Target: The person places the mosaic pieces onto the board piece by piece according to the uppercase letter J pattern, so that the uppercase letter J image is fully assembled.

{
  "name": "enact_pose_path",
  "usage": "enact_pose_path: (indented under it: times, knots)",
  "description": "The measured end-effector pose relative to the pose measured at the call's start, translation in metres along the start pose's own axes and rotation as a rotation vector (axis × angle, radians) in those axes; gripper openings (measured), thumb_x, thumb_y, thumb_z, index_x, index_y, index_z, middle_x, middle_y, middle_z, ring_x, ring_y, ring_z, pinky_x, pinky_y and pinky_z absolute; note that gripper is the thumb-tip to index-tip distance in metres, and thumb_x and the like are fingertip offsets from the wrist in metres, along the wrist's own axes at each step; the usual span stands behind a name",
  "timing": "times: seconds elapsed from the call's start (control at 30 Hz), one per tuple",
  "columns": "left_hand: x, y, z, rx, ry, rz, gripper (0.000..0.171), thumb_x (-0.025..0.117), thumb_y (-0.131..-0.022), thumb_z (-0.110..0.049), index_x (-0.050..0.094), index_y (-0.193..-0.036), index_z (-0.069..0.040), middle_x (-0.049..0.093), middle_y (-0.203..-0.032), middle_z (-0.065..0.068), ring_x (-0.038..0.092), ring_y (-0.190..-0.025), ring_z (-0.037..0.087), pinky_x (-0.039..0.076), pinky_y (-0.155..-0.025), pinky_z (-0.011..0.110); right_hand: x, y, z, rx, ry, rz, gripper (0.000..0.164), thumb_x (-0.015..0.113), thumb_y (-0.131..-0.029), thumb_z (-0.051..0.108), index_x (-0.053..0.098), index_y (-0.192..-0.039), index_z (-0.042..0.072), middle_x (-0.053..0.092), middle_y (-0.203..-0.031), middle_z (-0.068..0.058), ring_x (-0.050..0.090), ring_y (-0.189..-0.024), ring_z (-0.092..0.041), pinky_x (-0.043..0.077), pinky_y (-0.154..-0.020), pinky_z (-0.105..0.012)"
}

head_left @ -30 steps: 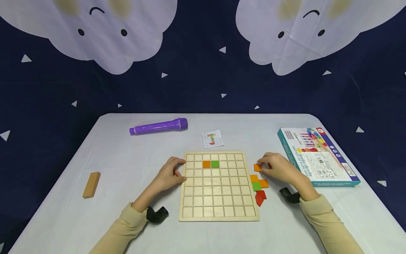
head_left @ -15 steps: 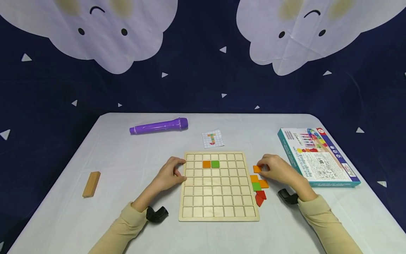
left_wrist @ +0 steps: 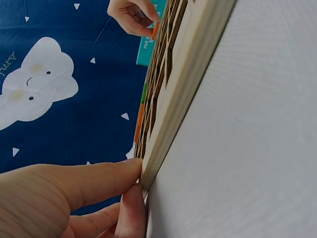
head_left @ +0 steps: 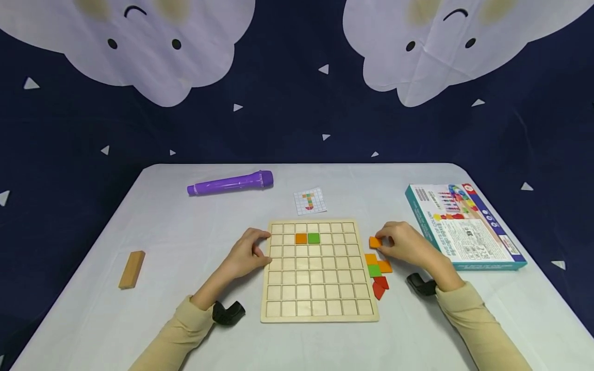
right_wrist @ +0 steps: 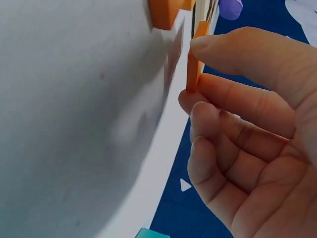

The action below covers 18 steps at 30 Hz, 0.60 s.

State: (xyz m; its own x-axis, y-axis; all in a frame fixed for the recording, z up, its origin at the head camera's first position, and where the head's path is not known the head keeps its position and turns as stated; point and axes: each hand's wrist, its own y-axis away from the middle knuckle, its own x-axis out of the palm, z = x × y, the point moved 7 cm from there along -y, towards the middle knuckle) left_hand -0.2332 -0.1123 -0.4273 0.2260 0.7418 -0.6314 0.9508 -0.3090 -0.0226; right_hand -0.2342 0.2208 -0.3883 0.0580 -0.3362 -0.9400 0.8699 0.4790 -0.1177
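My left hand (head_left: 244,253) rests its thumb and index fingertips, spread apart, on the left edge of a wooden grid board (head_left: 303,293). The left wrist view shows the fingertips (left_wrist: 132,168) touching the board's rim. An orange square tile (head_left: 301,238) and a green square tile (head_left: 314,238) sit side by side near the board's top. To the right of the board, my right hand (head_left: 401,241) pinches another orange square tile (right_wrist: 194,62) between thumb and index finger, tilted up on edge in the right wrist view.
By the board's right edge lie orange tiles (head_left: 385,266), a green tile (head_left: 374,270) and red pieces (head_left: 379,291). A pattern card (head_left: 310,201) and purple microphone (head_left: 232,184) lie behind. A boxed set (head_left: 468,226) is at right, a wooden block (head_left: 132,269) at left.
My right hand dips slightly toward the board, then rises a little with the orange tile in its pinch. The left hand and the tiles on the board keep their places.
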Motion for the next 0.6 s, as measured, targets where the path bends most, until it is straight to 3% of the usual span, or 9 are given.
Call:
enact_pose_path:
  times: [0.6]
  knots:
    - [-0.001, 0.0, -0.001, 0.009, 0.005, 0.007, 0.056, 0.074, -0.074, -0.004, 0.052, -0.125, 0.003, 0.05, -0.125, 0.017, 0.053, -0.066, 0.006, 0.041, -0.065, 0.019, 0.004, -0.014, 0.012, -0.018, -0.002, -0.021, 0.022, 0.072, -0.077, 0.012, 0.071, -0.097, 0.005, 0.068, -0.086, -0.002, 0.047, -0.067, -0.007, 0.04, -0.061, -0.019]
